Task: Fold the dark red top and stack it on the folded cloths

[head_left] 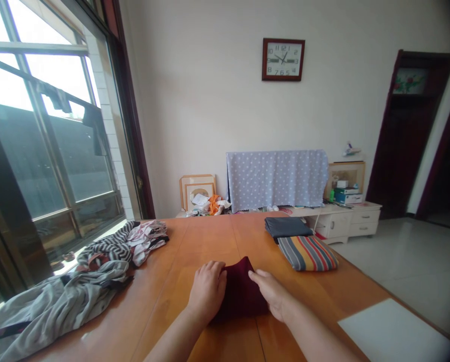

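Note:
A dark maroon folded cloth (242, 294) lies on the wooden table in front of me, its far edge raised to a small peak. My left hand (209, 287) grips its left side, with the fingers curled over the edge. On the right side, my right hand (270, 291) pinches the cloth between the thumb and the fingers, which are mostly hidden. Beyond my right hand are a striped folded cloth (308, 253) and a dark grey folded cloth (287, 227), the striped one partly overlapping the grey.
Along the table's left edge lie a crumpled grey garment (67, 306), a black-and-white striped garment (112, 244) and a pale patterned one (147, 240). A white sheet (394, 329) rests at the right edge of the wooden table (202, 239). A low white cabinet (362, 218) stands behind.

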Motion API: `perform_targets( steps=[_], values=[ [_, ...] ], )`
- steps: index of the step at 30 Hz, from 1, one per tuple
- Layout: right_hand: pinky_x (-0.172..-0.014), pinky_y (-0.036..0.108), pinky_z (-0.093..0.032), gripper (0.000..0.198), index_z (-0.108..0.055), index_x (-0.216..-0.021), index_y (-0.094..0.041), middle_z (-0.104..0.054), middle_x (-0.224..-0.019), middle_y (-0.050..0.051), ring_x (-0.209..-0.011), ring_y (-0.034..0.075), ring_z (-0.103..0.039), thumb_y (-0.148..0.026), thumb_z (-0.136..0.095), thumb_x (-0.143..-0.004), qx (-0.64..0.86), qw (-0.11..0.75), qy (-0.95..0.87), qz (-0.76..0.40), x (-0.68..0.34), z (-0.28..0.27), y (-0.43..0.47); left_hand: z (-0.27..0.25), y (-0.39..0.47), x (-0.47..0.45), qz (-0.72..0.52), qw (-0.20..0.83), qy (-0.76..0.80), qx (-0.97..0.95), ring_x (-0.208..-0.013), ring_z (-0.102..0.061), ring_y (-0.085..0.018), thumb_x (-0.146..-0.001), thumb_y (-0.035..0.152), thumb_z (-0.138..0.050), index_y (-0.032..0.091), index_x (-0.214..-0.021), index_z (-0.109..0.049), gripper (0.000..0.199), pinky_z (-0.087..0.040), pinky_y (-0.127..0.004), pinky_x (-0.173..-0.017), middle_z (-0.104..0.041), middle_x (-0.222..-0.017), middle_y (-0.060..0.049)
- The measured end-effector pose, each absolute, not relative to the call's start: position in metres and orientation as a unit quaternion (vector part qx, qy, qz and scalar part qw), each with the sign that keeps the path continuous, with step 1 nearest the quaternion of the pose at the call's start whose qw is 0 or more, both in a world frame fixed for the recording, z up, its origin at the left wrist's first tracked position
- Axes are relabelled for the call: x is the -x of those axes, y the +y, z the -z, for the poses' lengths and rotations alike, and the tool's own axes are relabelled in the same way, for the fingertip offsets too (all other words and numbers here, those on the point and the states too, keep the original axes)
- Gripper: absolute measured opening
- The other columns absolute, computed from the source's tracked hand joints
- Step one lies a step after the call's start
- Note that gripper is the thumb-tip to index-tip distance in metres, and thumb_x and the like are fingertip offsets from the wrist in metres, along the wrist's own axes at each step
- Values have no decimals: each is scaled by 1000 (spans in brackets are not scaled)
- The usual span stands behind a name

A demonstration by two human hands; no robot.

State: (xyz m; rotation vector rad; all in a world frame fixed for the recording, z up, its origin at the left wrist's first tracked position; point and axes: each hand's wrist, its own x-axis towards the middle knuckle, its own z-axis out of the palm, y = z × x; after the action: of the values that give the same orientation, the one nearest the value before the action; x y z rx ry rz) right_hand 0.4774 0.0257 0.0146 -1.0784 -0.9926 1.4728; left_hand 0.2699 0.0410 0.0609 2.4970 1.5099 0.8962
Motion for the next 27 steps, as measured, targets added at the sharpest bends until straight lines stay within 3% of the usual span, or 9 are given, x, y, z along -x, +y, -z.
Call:
perform_targets(
  steps=[4, 7, 10, 14, 17, 19, 22, 27],
  values=[
    [-82, 35, -48, 36, -65, -97, -21, -75, -92, 6, -92, 24, -67, -53, -63, -81, 500, 510, -465, -523, -477, -19, 27, -49, 27, -281, -225, 53, 466, -854, -143, -34, -26, -100, 43, -30, 28, -139, -52, 47, -19, -48, -119, -48, -150, -5],
    [-73, 34, -47, 31, -63, -79, -22, -68, -69, 1, -74, 22, -63, -53, -64, -77, 573, 517, -483, -413, -483, -10, 31, -36, 26, -282, -169, 79, 507, -842, -149, -23, -27, -99, 52, -26, 25, -147, -44, 58, -15, -51, -120, -36, -158, -5],
    [-71, 34, -46, 25, -61, -74, -25, -65, -66, 0, -70, 22, -60, -49, -62, -78, 608, 525, -482, -352, -488, -8, 32, -30, 26, -283, -148, 82, 535, -827, -150, -19, -28, -97, 59, -24, 23, -150, -40, 66, -13, -53, -121, -29, -160, -6],
    [-82, 35, -47, 24, -67, -87, -26, -71, -89, 6, -87, 25, -63, -45, -52, -87, 595, 541, -556, -211, -480, -26, 23, -30, 24, -286, -139, 74, 542, -826, -150, -17, -28, -96, 62, -22, 23, -151, -38, 69, -11, -56, -121, -25, -161, -5],
    [-101, 35, -42, 37, -68, -116, -24, -68, -120, 10, -112, 25, -60, -40, -42, -94, 529, 493, -677, -140, -462, -40, 18, -31, 23, -287, -128, 68, 546, -825, -150, -15, -29, -95, 61, -23, 25, -151, -37, 68, -11, -57, -120, -25, -161, -5],
    [-113, 36, -32, 46, -61, -132, -20, -59, -138, 10, -131, 25, -50, -39, -38, -97, 502, 422, -741, -139, -452, -42, 19, -31, 24, -288, -117, 66, 544, -828, -151, -14, -29, -96, 58, -24, 26, -153, -34, 66, -11, -59, -120, -24, -161, -4],
    [-121, 39, -18, 54, -53, -141, -15, -46, -151, 11, -144, 26, -33, -43, -35, -98, 530, 326, -764, -170, -444, -32, 26, -31, 25, -287, -106, 64, 546, -829, -151, -14, -28, -96, 52, -25, 26, -154, -31, 63, -10, -59, -119, -21, -161, -4],
    [-123, 40, -9, 62, -41, -149, -18, -24, -161, 6, -150, 25, -17, -53, -32, -98, 581, 290, -732, -206, -447, -9, 34, -30, 27, -282, -109, 65, 557, -821, -151, -13, -27, -95, 49, -28, 23, -153, -34, 64, -10, -55, -121, -18, -162, -5]
  ],
)
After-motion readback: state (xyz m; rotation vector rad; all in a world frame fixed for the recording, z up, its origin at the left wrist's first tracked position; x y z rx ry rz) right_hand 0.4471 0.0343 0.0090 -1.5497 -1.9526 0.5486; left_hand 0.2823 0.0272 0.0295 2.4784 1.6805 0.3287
